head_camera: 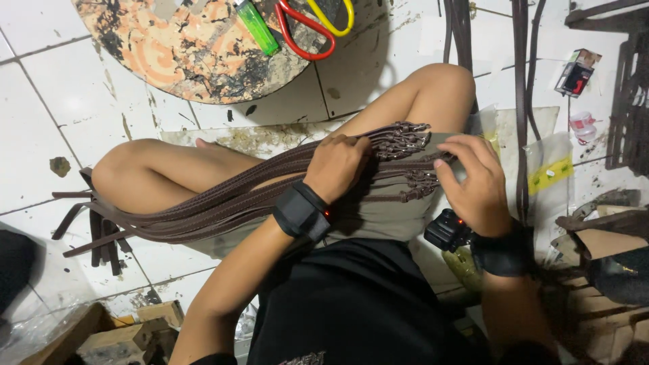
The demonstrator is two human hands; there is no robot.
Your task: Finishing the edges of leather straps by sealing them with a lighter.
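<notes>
A bundle of several dark brown leather straps [223,196] lies across my lap and over my left knee, with small metal clasps [402,138] at the right ends. My left hand [337,165] rests on top of the bundle near the clasps, fingers curled over the straps. My right hand [473,179] touches the clasp ends from the right, fingertips on one strap end. Both wrists wear black bands with small devices. The straps' left ends hang over my knee onto the tiled floor.
A round, paint-stained wooden board [196,47] lies on the white tiles ahead, carrying a green lighter [257,27] and red and yellow scissors [307,30]. More straps [520,81] hang at right beside plastic bags [551,169]. Wooden blocks [145,328] sit lower left.
</notes>
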